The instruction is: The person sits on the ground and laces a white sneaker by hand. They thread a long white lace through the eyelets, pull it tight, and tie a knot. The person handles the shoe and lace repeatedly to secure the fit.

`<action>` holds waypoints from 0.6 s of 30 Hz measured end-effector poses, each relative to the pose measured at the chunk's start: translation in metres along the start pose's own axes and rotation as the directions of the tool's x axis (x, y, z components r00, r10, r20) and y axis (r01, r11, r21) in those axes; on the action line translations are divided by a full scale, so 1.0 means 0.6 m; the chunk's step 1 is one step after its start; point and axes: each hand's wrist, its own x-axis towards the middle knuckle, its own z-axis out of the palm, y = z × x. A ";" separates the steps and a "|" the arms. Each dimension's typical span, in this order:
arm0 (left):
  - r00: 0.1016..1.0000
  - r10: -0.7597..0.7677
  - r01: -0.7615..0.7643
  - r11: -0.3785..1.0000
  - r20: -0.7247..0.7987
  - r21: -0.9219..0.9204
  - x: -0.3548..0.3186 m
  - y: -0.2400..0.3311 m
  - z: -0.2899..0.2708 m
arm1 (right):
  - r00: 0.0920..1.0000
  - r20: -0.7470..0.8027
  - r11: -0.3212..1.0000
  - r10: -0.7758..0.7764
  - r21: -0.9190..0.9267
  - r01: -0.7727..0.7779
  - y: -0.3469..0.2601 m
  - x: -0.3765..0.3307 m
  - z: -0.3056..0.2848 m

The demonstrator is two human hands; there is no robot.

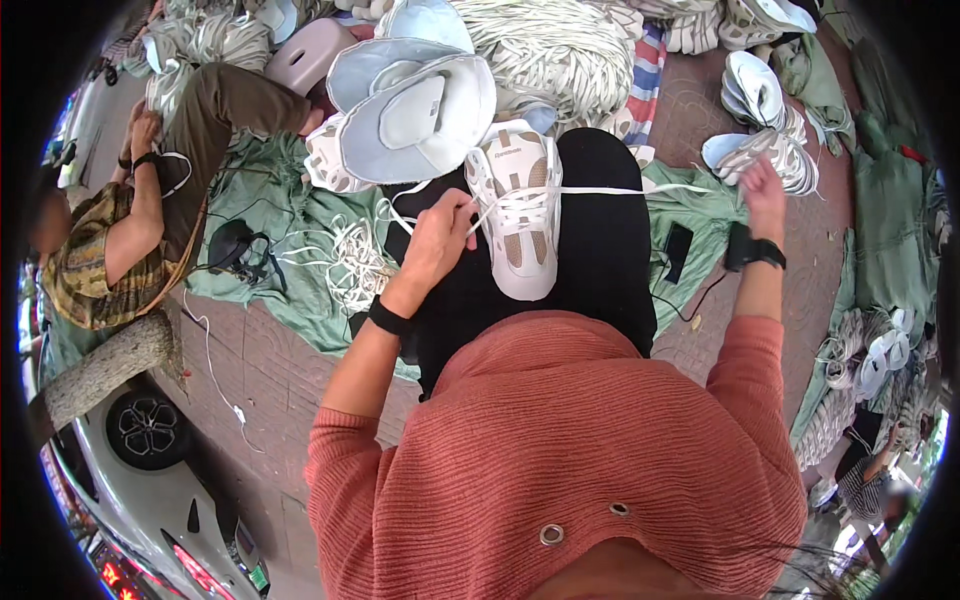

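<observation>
A white and beige sneaker [527,262] rests on my black-clad lap, toe toward me. White shoelace [600,190] crosses its tongue and stretches out to the right. My left hand [438,238] is closed at the shoe's left side, its fingers pinching the lace there. Out to the right, my right hand [764,195] is raised near the lace's far end. Its fingers are blurred, and whether they grip the lace cannot be made out. Stacked pale blue and white shoe uppers [415,110] lie just beyond the sneaker.
Loose white laces [358,262] lie on green cloth [300,300] at left. A phone [677,250] lies at right, near a black cable. Big lace bundles [560,60] are piled ahead. Another person [120,240] sits at left, near a parked car [150,500]. More uppers [750,90] stand at far right.
</observation>
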 end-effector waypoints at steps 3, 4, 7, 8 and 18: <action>0.997 -0.010 0.021 0.989 -0.073 0.147 0.000 0.005 0.010 | 0.922 0.386 0.922 -0.016 -0.351 0.163 0.068 -0.059 0.194; 0.993 0.046 -0.024 0.980 -0.110 0.198 -0.001 0.007 0.014 | 0.889 0.455 0.838 -0.047 -0.466 0.283 0.101 -0.085 0.259; 0.977 0.158 -0.103 0.937 -0.143 0.334 -0.003 0.011 0.018 | 0.412 0.904 0.358 -0.114 -0.350 0.866 0.168 -0.165 0.397; 0.975 0.174 -0.112 0.919 -0.135 0.379 -0.004 0.011 0.018 | 0.212 0.967 0.232 -0.141 -0.176 0.957 0.183 -0.179 0.432; 0.964 0.201 -0.116 0.908 -0.174 0.403 0.018 0.008 0.040 | 0.300 0.939 0.275 0.169 -0.338 0.900 0.237 -0.243 0.456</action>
